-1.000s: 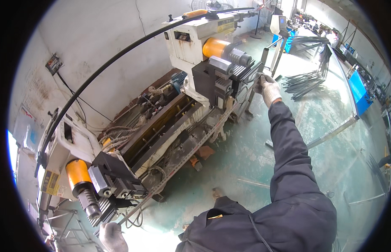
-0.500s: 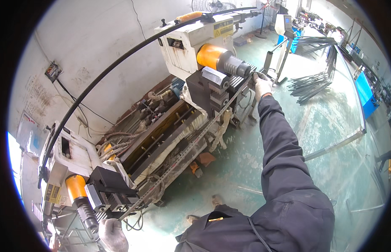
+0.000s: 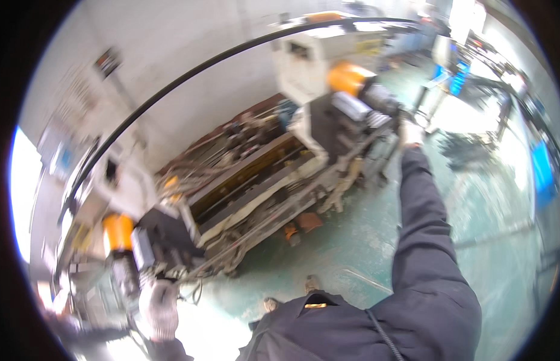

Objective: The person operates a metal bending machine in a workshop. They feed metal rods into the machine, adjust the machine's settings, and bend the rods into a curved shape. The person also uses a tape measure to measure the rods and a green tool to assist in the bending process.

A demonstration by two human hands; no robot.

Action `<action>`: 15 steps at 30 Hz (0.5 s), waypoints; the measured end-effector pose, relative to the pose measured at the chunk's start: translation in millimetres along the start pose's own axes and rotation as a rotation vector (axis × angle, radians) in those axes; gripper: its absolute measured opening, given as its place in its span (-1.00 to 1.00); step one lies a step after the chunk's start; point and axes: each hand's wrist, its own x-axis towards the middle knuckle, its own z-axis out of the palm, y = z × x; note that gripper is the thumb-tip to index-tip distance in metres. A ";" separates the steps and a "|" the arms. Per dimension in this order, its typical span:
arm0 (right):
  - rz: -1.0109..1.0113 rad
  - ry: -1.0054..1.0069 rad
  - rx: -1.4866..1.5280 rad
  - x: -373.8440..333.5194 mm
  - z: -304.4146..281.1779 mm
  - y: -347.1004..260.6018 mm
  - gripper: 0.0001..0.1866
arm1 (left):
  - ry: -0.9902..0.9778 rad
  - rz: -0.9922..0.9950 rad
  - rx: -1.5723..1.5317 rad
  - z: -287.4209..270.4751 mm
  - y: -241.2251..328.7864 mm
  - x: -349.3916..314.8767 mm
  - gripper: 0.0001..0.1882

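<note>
The picture is smeared by motion. A long thin metal bar [image 3: 269,221] runs slantwise along the front of a two-headed machine, from one head to the other. My left hand [image 3: 158,305], in a pale knit glove, is closed at the bar's near left end, beside the left head's dark ribbed spindle [image 3: 124,274]. With the arm stretched far out, my right hand [image 3: 410,132], also gloved, grips at the far right end, below the other ribbed spindle [image 3: 379,98]. Its fingers are blurred. Orange motor housings [image 3: 348,77] top both spindles.
A black hose [image 3: 189,75] arches over the machine. Between the heads lies an open bed [image 3: 250,174] with rails and clutter. Dark bars [image 3: 469,150] lie stacked at the far right, near a metal frame. Small orange scraps [image 3: 309,222] sit under the machine on the green floor.
My view has swung, so the machine and right hand appear farther right and the left hand higher. Both hands stay at the bar's ends. More of my left sleeve shows.
</note>
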 end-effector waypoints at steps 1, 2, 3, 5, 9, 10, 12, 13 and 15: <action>-0.166 0.000 -0.195 10.7 8.1 19.7 -0.54 | -0.085 -0.232 -0.018 -8.9 -3.6 -7.4 -0.92; -0.300 0.023 -0.312 24.0 20.4 34.3 -0.56 | -0.066 -0.208 -0.025 -14.6 -10.0 -11.1 -0.95; -0.445 0.065 -0.446 32.2 30.0 46.1 -0.56 | -0.024 -0.149 0.019 -21.0 -17.6 -16.0 -0.88; -0.480 0.237 -0.493 26.2 42.8 58.4 -0.54 | 0.031 -0.119 -0.009 -36.9 -38.7 -25.6 -0.84; 0.319 -0.196 1.295 -18.0 31.8 8.4 -0.56 | -0.008 -0.210 0.057 -69.8 -72.6 -53.5 -0.92; 0.419 -0.204 1.368 -34.2 19.8 -15.9 -0.58 | 0.001 -0.197 0.041 -75.5 -84.1 -57.1 -0.92; 0.526 -0.295 1.475 -72.0 -3.2 -65.0 -0.61 | 0.009 -0.208 0.010 -84.6 -103.1 -66.0 -0.92; 0.531 -0.301 1.435 -91.9 -14.1 -88.1 -0.61 | 0.009 -0.194 0.007 -90.2 -112.9 -71.2 -0.92; 0.595 -0.370 1.534 -131.5 -29.2 -130.3 -0.60 | -0.011 -0.199 0.016 -101.8 -132.5 -81.3 -0.92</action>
